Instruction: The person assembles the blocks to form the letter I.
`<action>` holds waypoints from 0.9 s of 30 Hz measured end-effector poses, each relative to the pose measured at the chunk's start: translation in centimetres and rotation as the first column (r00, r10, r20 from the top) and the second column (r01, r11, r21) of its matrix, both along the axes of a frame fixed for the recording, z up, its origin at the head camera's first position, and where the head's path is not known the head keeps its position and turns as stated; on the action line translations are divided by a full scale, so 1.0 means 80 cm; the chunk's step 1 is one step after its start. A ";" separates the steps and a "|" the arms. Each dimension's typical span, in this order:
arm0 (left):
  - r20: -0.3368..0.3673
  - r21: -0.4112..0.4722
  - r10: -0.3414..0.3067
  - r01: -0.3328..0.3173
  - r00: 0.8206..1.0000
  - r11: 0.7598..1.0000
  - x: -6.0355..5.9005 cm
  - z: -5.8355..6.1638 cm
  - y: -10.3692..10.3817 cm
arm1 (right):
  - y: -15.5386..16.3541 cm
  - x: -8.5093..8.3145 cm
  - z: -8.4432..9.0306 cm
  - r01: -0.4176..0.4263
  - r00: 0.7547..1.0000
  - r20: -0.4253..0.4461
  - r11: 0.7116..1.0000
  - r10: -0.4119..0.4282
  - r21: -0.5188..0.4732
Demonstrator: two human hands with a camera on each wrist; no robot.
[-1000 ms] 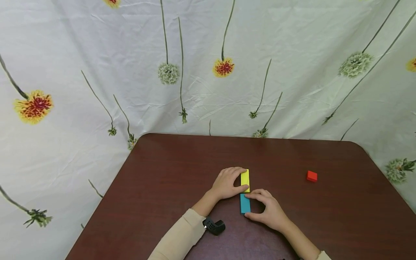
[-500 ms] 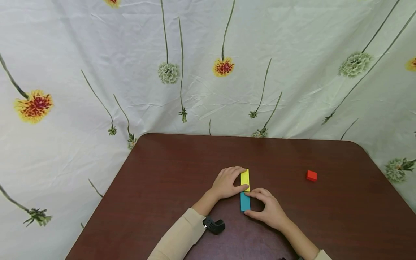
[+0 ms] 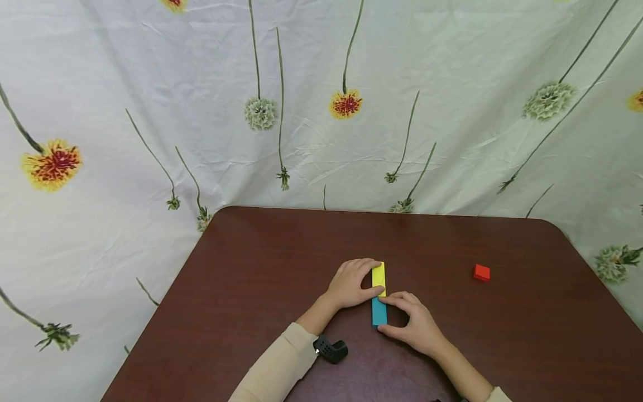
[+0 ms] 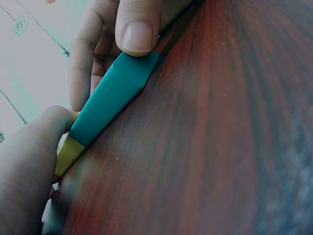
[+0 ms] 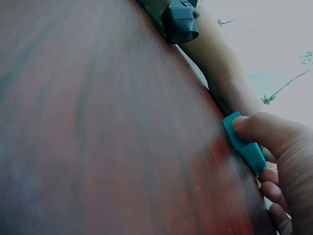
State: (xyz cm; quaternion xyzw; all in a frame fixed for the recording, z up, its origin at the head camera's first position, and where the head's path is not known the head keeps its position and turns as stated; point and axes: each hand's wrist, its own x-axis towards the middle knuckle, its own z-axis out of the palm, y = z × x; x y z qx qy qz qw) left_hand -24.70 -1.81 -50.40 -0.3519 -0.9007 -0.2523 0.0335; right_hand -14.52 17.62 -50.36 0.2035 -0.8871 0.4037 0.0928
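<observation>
Nothing much moved vs earlier frames; teal block (image 3: 379,312) nudged slightly toward the yellow block (image 3: 379,277).

Head view: both lie end to end, centre-low on tabletop (image 3: 261,262). Left hand (image 3: 349,283) grip clamped on yellow; right hand (image 3: 417,324) pinches teal.

L wrist: teal block (image 4: 110,100) ends meet yellow (image 4: 67,152).

R wrist: thumb on teal (image 5: 244,144).

Best keep edges flush, press flat.

A dark reddish-brown wooden table (image 3: 261,268) with rounded corners carries a flat yellow rectangular block (image 3: 379,275) and a flat teal rectangular block (image 3: 379,314), laid end to end and touching, between the left hand (image 3: 351,283) and the right hand (image 3: 414,324). A small red cube (image 3: 481,272) sits well apart, beyond the right hand.
</observation>
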 end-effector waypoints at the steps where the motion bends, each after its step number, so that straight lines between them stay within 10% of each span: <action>1: -0.001 0.002 0.000 0.000 1.000 1.000 0.000 0.000 0.000 | 0.000 0.000 0.000 0.000 1.000 -0.002 1.000 0.000 0.002; 27: 0.037 -0.009 0.025 -0.025 0.999 1.000 0.002 0.000 0.001 | 0.001 0.000 -0.002 -0.001 1.000 0.006 1.000 0.001 -0.005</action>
